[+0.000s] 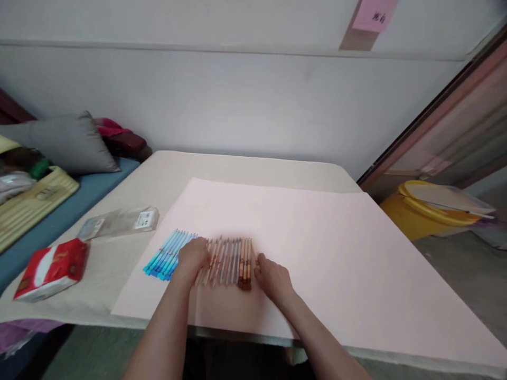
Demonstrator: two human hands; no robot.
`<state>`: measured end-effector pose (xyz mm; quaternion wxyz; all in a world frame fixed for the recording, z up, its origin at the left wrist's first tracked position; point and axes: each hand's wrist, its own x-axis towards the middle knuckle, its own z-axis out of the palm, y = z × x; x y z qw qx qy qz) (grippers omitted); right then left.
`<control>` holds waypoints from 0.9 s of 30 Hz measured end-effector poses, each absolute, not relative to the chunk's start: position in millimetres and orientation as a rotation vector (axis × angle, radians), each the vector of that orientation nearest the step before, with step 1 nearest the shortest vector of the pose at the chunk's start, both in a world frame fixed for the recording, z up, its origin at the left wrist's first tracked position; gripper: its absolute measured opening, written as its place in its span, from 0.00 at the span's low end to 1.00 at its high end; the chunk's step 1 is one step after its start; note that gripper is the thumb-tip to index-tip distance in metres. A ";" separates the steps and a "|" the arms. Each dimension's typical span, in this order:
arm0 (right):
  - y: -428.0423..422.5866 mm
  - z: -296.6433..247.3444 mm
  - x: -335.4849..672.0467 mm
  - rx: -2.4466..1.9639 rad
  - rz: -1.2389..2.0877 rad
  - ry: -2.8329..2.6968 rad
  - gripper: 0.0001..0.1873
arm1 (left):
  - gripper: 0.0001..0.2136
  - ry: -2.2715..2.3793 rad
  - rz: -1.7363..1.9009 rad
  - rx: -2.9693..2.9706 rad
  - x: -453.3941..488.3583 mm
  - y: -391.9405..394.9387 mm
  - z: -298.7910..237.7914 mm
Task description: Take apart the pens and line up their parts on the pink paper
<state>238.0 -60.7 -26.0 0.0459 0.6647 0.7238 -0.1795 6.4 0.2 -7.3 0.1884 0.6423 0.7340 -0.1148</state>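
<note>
A row of slim pens lies side by side on a pale pink sheet (328, 237). On the left are light-blue pens (168, 256) with darker blue ends. Clear, pale pens (225, 261) fill the middle, and tan pens with brown ends (244, 264) lie at the right. My left hand (194, 256) rests between the blue and clear pens, its fingers curled down; what they grip is hidden. At the row's right end, my right hand (273, 274) has its thumb and fingers closed beside the tan pens, near a tan pen (254, 247) partly hidden by the fingertips.
Left of the sheet, a clear plastic packet with labels (122, 221) and a red tissue pack (51, 269) lie on the cloth-covered table (245, 164). A grey cushion (67, 142) is at far left. Beyond the right edge stands a yellow bucket (415, 211). A wall rises behind.
</note>
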 end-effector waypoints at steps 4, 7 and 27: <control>-60.6 -24.3 237.8 2.037 -0.541 2.192 0.11 | 0.15 2.072 -0.306 1.829 5.3 -2.3 -5.9; -61.1 -22.7 238.0 2.032 -0.527 2.208 0.11 | 0.14 2.074 -0.294 1.841 4.5 -2.8 -6.3; -60.9 -28.8 236.5 2.033 -0.510 2.231 0.10 | 0.11 2.036 -0.204 1.977 32.4 -3.5 -6.9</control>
